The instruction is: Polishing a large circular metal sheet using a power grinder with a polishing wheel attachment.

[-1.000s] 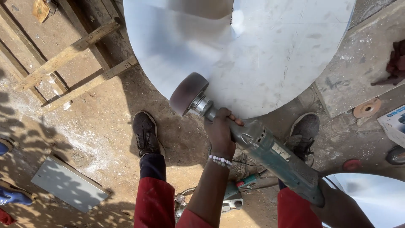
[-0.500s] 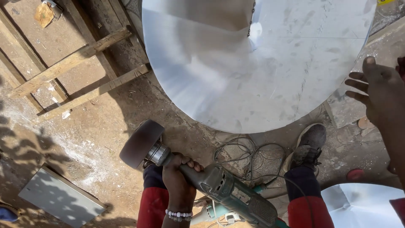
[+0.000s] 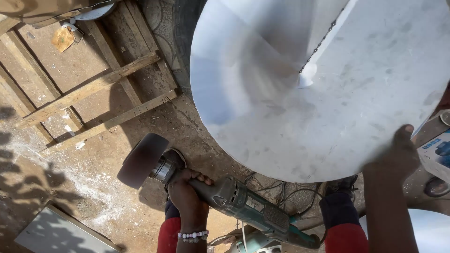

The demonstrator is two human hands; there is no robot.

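The left hand [image 3: 186, 193] wraps tightly around the neck of a green angle grinder [image 3: 225, 197], holding it low over the dirt ground [image 3: 93, 187], its dark disc [image 3: 142, 160] clear of the metal. The right hand [image 3: 396, 157] grips the lower right rim of a large shiny metal sheet cone [image 3: 323, 93] (a seam runs to its centre), fingers closed on the edge. Wooden beams [image 3: 89, 91] lie to the left, and cables [image 3: 281, 192] trail under the cone.
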